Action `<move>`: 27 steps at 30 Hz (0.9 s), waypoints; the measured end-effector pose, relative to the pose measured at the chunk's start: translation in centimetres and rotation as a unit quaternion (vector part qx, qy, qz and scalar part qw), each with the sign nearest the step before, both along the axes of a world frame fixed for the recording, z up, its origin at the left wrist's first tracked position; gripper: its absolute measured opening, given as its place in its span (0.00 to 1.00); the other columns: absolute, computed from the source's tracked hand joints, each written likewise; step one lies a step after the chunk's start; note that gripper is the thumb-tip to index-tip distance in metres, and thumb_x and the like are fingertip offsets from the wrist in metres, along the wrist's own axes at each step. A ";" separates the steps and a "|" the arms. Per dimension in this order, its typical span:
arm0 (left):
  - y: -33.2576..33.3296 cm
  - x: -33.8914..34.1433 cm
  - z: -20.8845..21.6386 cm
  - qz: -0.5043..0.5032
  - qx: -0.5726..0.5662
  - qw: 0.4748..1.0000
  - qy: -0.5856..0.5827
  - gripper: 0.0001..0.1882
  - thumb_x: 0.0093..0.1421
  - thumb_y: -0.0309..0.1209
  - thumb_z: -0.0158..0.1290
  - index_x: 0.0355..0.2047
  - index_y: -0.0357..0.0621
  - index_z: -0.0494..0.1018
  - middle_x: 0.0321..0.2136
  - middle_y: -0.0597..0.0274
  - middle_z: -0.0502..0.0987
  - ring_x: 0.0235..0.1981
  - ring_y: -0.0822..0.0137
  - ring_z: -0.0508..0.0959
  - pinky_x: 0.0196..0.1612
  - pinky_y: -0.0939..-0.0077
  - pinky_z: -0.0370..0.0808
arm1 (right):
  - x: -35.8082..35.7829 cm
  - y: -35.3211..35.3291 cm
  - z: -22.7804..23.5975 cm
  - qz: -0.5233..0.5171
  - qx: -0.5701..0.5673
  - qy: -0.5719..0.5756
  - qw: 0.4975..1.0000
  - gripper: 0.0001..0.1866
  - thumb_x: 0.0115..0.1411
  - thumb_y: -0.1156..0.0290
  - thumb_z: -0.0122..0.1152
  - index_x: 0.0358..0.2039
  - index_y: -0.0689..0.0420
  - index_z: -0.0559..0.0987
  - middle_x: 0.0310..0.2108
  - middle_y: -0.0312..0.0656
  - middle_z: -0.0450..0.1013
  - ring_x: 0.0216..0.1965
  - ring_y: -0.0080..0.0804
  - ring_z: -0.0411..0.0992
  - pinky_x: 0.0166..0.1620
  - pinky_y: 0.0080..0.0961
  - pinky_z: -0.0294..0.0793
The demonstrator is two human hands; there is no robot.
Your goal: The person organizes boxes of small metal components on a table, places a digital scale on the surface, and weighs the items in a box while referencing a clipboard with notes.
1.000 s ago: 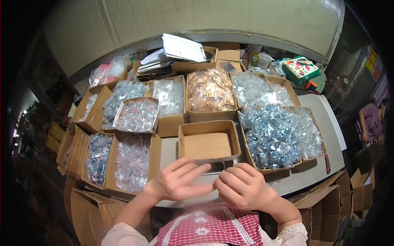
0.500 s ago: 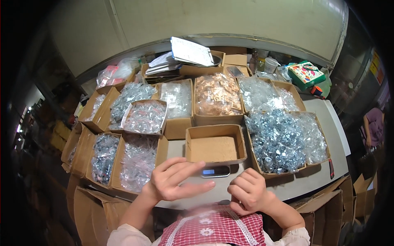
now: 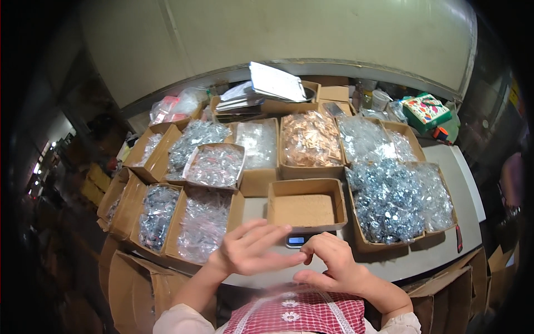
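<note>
My left hand (image 3: 250,249) hovers over the near edge of the table with its fingers stretched out and nothing in them. Beside it is my right hand (image 3: 332,261), its fingers bent and its thumb held apart from them; no object shows in it. The left fingertips come close to the right fingers; whether they touch I cannot tell. Just beyond the hands, a small scale (image 3: 296,240) with a lit blue display is partly covered by my right hand. On the scale sits a cardboard box (image 3: 306,227) with nothing visible inside.
Boxes of bagged small parts surround the scale: bluish metal pieces (image 3: 386,200) right, copper-coloured pieces (image 3: 311,139) behind, clear bags (image 3: 204,222) left. A white box (image 3: 216,165) rests on other boxes. A clipboard (image 3: 278,82) lies at the back; a red-and-black tool (image 3: 459,238) lies far right.
My right hand has moved left toward the left hand, and its thumb has come away from its curled fingers. The left hand stays outstretched. The whole view has shifted slightly.
</note>
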State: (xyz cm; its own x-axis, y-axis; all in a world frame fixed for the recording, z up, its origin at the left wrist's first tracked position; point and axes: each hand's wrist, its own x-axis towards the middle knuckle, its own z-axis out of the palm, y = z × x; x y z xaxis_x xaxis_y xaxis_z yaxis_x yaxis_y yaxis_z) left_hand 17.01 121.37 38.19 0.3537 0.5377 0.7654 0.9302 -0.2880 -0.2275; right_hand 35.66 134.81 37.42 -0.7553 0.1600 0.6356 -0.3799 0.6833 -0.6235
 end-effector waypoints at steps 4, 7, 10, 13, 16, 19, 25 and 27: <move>-1.1 -0.2 -1.1 -0.028 -0.067 0.997 0.023 0.05 0.55 0.40 0.61 0.32 0.61 0.80 0.47 0.52 0.80 0.38 0.65 0.81 0.43 0.69 0.79 | -0.3 -1.0 -0.3 0.023 -0.049 -0.068 0.996 0.09 0.60 0.70 0.63 0.31 0.63 0.74 0.26 0.43 0.72 0.27 0.33 0.71 0.33 0.26 0.69; -1.7 -0.7 -3.8 -0.008 -0.074 0.997 0.000 0.08 0.53 0.38 0.62 0.35 0.62 0.82 0.51 0.53 0.77 0.34 0.63 0.80 0.42 0.70 0.80 | -0.6 -1.2 -3.4 0.077 -0.304 -0.162 0.936 0.10 0.63 0.69 0.58 0.28 0.61 0.73 0.25 0.38 0.71 0.26 0.26 0.70 0.33 0.23 0.70; -3.0 -0.2 -4.2 0.006 -0.106 0.994 -0.003 0.15 0.54 0.34 0.59 0.43 0.64 0.80 0.50 0.54 0.77 0.31 0.63 0.78 0.38 0.71 0.78 | -0.9 -1.7 -7.8 0.137 -0.511 -0.167 0.832 0.11 0.63 0.68 0.57 0.26 0.60 0.72 0.25 0.37 0.70 0.28 0.27 0.71 0.35 0.25 0.73; -6.8 0.4 -8.2 0.071 -0.248 0.966 -0.035 0.32 0.55 0.29 0.52 0.61 0.69 0.68 0.54 0.53 0.74 0.43 0.59 0.78 0.53 0.60 0.72 | -1.5 -2.7 -12.7 0.162 -0.555 -0.246 0.778 0.13 0.68 0.65 0.53 0.29 0.60 0.73 0.26 0.40 0.73 0.31 0.29 0.72 0.41 0.27 0.71; -9.3 2.5 -11.3 0.111 -0.304 0.917 -0.235 0.27 0.61 0.30 0.53 0.62 0.52 0.69 0.45 0.52 0.77 0.40 0.54 0.78 0.44 0.63 0.75 | -1.0 -2.3 -19.8 0.118 -0.528 -0.295 0.788 0.15 0.71 0.64 0.48 0.32 0.62 0.74 0.26 0.41 0.73 0.29 0.29 0.72 0.37 0.25 0.72; -13.0 6.3 -15.1 0.211 -0.318 0.800 -0.462 0.27 0.64 0.34 0.51 0.64 0.49 0.65 0.46 0.51 0.78 0.40 0.51 0.78 0.44 0.63 0.75 | -0.3 -2.7 -24.6 0.063 -0.505 -0.401 0.762 0.15 0.70 0.63 0.50 0.31 0.60 0.75 0.24 0.37 0.73 0.26 0.25 0.70 0.31 0.21 0.70; -21.7 17.4 -30.8 0.159 -0.272 0.429 -0.847 0.33 0.67 0.47 0.52 0.67 0.47 0.60 0.59 0.56 0.72 0.60 0.65 0.70 0.65 0.71 0.64 | -3.0 -6.7 -28.9 0.183 -0.265 -0.409 0.854 0.18 0.69 0.57 0.53 0.41 0.60 0.79 0.28 0.46 0.77 0.30 0.33 0.71 0.36 0.31 0.71; -24.6 21.0 -34.0 0.138 -0.187 0.386 -0.893 0.32 0.67 0.48 0.52 0.66 0.46 0.62 0.60 0.56 0.71 0.62 0.66 0.68 0.66 0.71 0.61 | -4.8 -8.8 -25.5 0.222 -0.173 -0.412 0.867 0.16 0.68 0.60 0.53 0.41 0.62 0.78 0.30 0.47 0.77 0.34 0.37 0.74 0.39 0.33 0.73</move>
